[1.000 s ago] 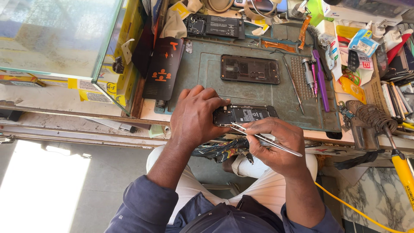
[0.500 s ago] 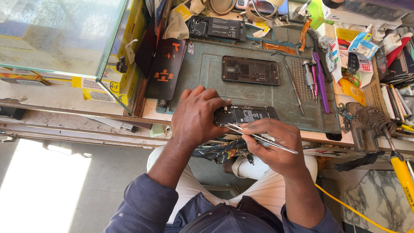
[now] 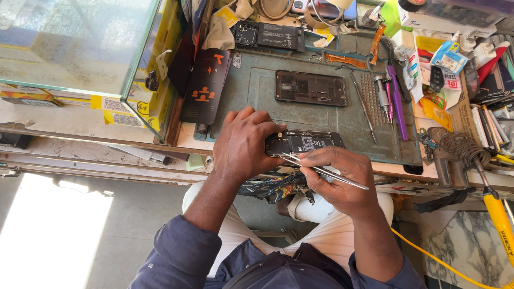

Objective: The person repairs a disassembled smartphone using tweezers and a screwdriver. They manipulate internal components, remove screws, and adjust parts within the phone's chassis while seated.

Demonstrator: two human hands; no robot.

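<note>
My left hand (image 3: 245,145) and right hand (image 3: 337,179) are bare: no gloves, rings or watch visible. Both forearms are uncovered. Dark slate-blue shirt sleeves (image 3: 179,256) are pushed up and bunched near the elbows, fabric creased. Trousers (image 3: 235,235) are off-white, light cloth, folds visible across both thighs.

Both hands (image 3: 247,143) (image 3: 336,179) close together, fingers curled.
</note>
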